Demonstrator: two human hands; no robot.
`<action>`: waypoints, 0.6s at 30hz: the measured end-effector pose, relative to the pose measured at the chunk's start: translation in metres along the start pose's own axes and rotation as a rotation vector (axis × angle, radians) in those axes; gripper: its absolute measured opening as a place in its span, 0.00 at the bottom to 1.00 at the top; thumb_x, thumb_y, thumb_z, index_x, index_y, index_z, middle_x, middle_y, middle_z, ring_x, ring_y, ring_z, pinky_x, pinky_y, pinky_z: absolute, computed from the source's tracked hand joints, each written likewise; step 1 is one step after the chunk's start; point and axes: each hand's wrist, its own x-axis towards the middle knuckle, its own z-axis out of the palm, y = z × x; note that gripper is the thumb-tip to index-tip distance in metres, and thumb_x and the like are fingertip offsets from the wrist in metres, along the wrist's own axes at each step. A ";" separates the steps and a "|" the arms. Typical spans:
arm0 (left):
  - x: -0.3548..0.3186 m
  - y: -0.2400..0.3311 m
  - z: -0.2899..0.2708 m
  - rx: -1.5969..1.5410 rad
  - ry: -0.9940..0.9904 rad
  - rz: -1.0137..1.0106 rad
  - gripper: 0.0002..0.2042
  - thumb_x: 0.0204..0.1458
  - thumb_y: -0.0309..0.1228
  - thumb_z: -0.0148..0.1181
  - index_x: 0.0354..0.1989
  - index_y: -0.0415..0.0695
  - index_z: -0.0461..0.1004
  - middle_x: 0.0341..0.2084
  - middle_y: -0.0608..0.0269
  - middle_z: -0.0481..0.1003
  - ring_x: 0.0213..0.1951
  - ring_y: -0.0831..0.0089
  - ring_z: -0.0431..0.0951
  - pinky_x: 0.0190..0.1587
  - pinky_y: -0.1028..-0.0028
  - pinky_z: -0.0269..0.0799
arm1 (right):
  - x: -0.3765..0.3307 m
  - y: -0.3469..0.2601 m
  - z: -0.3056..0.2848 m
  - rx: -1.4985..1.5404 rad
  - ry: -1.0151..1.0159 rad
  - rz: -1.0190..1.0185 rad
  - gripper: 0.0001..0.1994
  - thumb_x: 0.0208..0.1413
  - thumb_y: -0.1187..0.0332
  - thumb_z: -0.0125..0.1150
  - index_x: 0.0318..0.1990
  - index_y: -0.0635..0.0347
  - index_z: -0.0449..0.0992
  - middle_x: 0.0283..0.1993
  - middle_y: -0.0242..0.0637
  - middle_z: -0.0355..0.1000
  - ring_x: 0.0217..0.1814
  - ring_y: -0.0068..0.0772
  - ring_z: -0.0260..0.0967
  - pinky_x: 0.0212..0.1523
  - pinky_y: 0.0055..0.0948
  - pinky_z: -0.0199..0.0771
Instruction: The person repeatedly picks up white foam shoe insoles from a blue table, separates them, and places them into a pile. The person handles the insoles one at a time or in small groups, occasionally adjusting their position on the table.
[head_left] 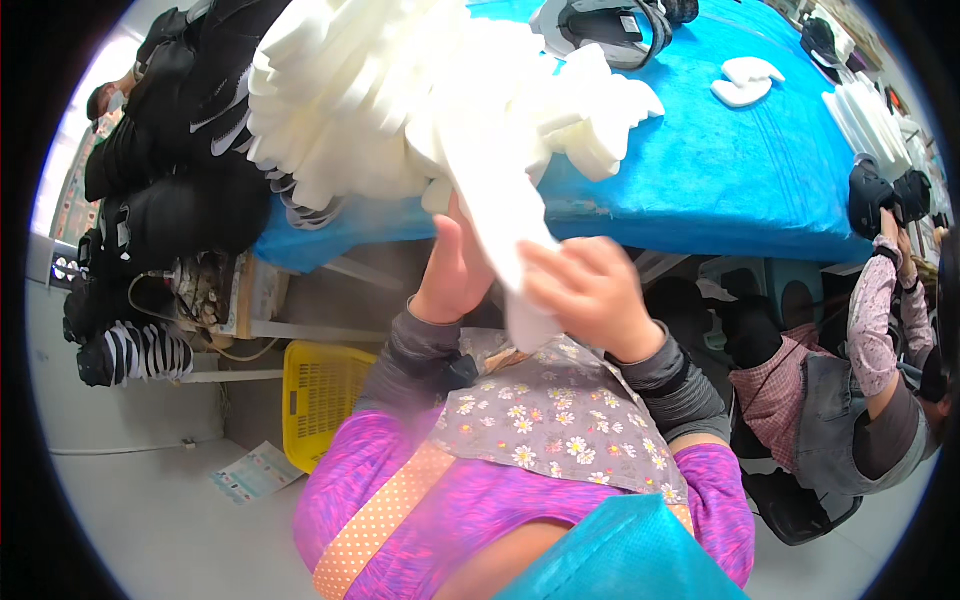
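A long, flat white foam piece (pixel 495 215), shaped somewhat like an insole, slants between my hands in front of the table edge. My right hand (pixel 595 295) is closed on its lower right side, the fingers blurred across its face. On the other side, my left hand (pixel 455 268) holds against its edge, thumb raised and apart; the other fingers are partly hidden behind the foam. Just beyond my hands, a big heap of similar white foam pieces (pixel 340 110) covers the near left part of the blue-covered table (pixel 700 190).
Black shoes (pixel 180 210) are piled at the left. A black shoe-like item (pixel 610 35) and two loose white pieces (pixel 745 82) lie farther back. A yellow basket (pixel 315 400) stands below the table. At right, a person (pixel 865 400) handles a black shoe (pixel 870 195).
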 end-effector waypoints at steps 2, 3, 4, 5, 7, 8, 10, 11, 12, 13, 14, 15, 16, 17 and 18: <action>-0.001 0.008 0.001 0.312 0.123 -0.151 0.34 0.61 0.43 0.59 0.69 0.39 0.54 0.63 0.47 0.66 0.59 0.55 0.73 0.54 0.57 0.77 | 0.008 -0.002 -0.001 0.214 -0.208 0.015 0.17 0.40 0.64 0.72 0.40 0.51 0.77 0.55 0.34 0.75 0.41 0.38 0.70 0.44 0.36 0.70; -0.001 0.011 0.001 0.332 0.204 -0.134 0.31 0.57 0.33 0.60 0.67 0.35 0.58 0.59 0.46 0.70 0.54 0.57 0.76 0.50 0.60 0.79 | 0.008 0.004 -0.003 0.398 -0.191 0.048 0.17 0.41 0.62 0.73 0.40 0.53 0.77 0.53 0.35 0.76 0.42 0.40 0.71 0.45 0.37 0.70; -0.004 0.015 0.001 0.321 0.191 -0.130 0.30 0.56 0.31 0.60 0.66 0.36 0.58 0.57 0.46 0.71 0.52 0.58 0.77 0.50 0.61 0.78 | 0.005 0.017 -0.008 0.572 -0.189 0.060 0.18 0.41 0.59 0.75 0.40 0.54 0.78 0.51 0.37 0.77 0.43 0.42 0.72 0.45 0.38 0.71; -0.006 0.019 0.003 0.308 0.211 -0.121 0.29 0.56 0.29 0.61 0.65 0.37 0.59 0.55 0.46 0.72 0.50 0.58 0.78 0.49 0.62 0.78 | 0.000 0.034 -0.013 0.628 -0.129 0.120 0.17 0.46 0.58 0.74 0.40 0.56 0.79 0.47 0.40 0.78 0.45 0.44 0.74 0.46 0.40 0.72; -0.007 0.028 0.010 0.319 0.185 -0.095 0.27 0.57 0.27 0.59 0.64 0.39 0.59 0.52 0.48 0.73 0.47 0.61 0.79 0.47 0.64 0.78 | -0.014 0.064 -0.006 0.512 0.283 0.497 0.14 0.53 0.66 0.68 0.46 0.59 0.79 0.46 0.39 0.79 0.46 0.34 0.75 0.47 0.33 0.73; -0.001 0.034 0.016 0.341 0.211 -0.025 0.27 0.56 0.29 0.60 0.64 0.38 0.60 0.52 0.48 0.74 0.47 0.61 0.79 0.47 0.64 0.78 | -0.018 0.083 0.005 0.489 0.472 0.786 0.13 0.58 0.67 0.64 0.48 0.62 0.77 0.45 0.36 0.78 0.45 0.30 0.73 0.46 0.30 0.72; 0.024 0.051 0.028 0.404 0.235 0.086 0.29 0.56 0.34 0.62 0.64 0.36 0.62 0.50 0.49 0.75 0.47 0.62 0.80 0.48 0.64 0.78 | -0.023 0.126 0.020 0.517 0.610 1.132 0.23 0.62 0.59 0.62 0.59 0.61 0.67 0.56 0.39 0.69 0.52 0.31 0.68 0.48 0.31 0.69; 0.045 0.059 0.034 0.445 0.208 0.122 0.29 0.57 0.37 0.62 0.64 0.36 0.62 0.48 0.51 0.76 0.46 0.64 0.80 0.48 0.65 0.78 | -0.025 0.141 0.030 0.560 0.678 1.251 0.28 0.63 0.55 0.62 0.63 0.60 0.63 0.60 0.39 0.65 0.55 0.32 0.67 0.50 0.34 0.68; 0.072 0.067 0.038 0.449 0.133 0.196 0.30 0.57 0.39 0.62 0.64 0.37 0.62 0.45 0.53 0.76 0.45 0.66 0.80 0.47 0.67 0.78 | -0.027 0.154 0.039 0.696 0.685 1.345 0.30 0.62 0.53 0.62 0.65 0.59 0.61 0.63 0.40 0.61 0.57 0.33 0.65 0.52 0.35 0.68; 0.103 0.071 0.040 0.578 0.103 0.166 0.30 0.58 0.40 0.62 0.64 0.36 0.62 0.46 0.51 0.77 0.45 0.62 0.81 0.48 0.65 0.78 | -0.031 0.165 0.047 0.836 0.686 1.437 0.32 0.62 0.52 0.62 0.66 0.59 0.59 0.66 0.41 0.58 0.59 0.35 0.64 0.53 0.36 0.67; 0.135 0.072 0.037 0.633 -0.028 0.222 0.31 0.58 0.42 0.61 0.64 0.35 0.62 0.47 0.49 0.77 0.46 0.59 0.81 0.48 0.64 0.78 | -0.032 0.175 0.056 0.980 0.681 1.530 0.34 0.62 0.51 0.62 0.68 0.58 0.57 0.69 0.41 0.55 0.61 0.36 0.62 0.55 0.37 0.67; 0.175 0.070 0.034 0.765 0.007 0.052 0.29 0.56 0.35 0.63 0.64 0.36 0.64 0.48 0.51 0.78 0.48 0.61 0.80 0.49 0.66 0.77 | -0.033 0.183 0.065 1.052 0.699 1.519 0.45 0.57 0.50 0.67 0.70 0.64 0.44 0.64 0.47 0.61 0.59 0.45 0.67 0.51 0.44 0.72; 0.202 0.061 0.027 1.063 0.007 0.054 0.29 0.56 0.34 0.64 0.64 0.36 0.64 0.49 0.49 0.77 0.49 0.58 0.79 0.50 0.65 0.76 | -0.032 0.191 0.075 1.211 0.654 1.461 0.44 0.57 0.51 0.67 0.70 0.64 0.46 0.64 0.47 0.62 0.60 0.45 0.67 0.52 0.45 0.73; 0.227 0.052 0.017 1.360 0.007 0.058 0.29 0.56 0.34 0.64 0.65 0.35 0.64 0.50 0.47 0.77 0.50 0.55 0.79 0.51 0.64 0.76 | -0.031 0.197 0.083 1.346 0.638 1.413 0.43 0.57 0.51 0.67 0.69 0.65 0.48 0.64 0.47 0.63 0.60 0.45 0.68 0.52 0.46 0.74; 0.237 0.035 0.005 1.873 0.024 0.144 0.32 0.57 0.40 0.63 0.65 0.34 0.62 0.50 0.41 0.76 0.49 0.48 0.79 0.53 0.61 0.75 | -0.031 0.202 0.089 1.452 0.647 1.386 0.42 0.58 0.52 0.68 0.69 0.65 0.50 0.63 0.47 0.64 0.61 0.46 0.69 0.53 0.47 0.76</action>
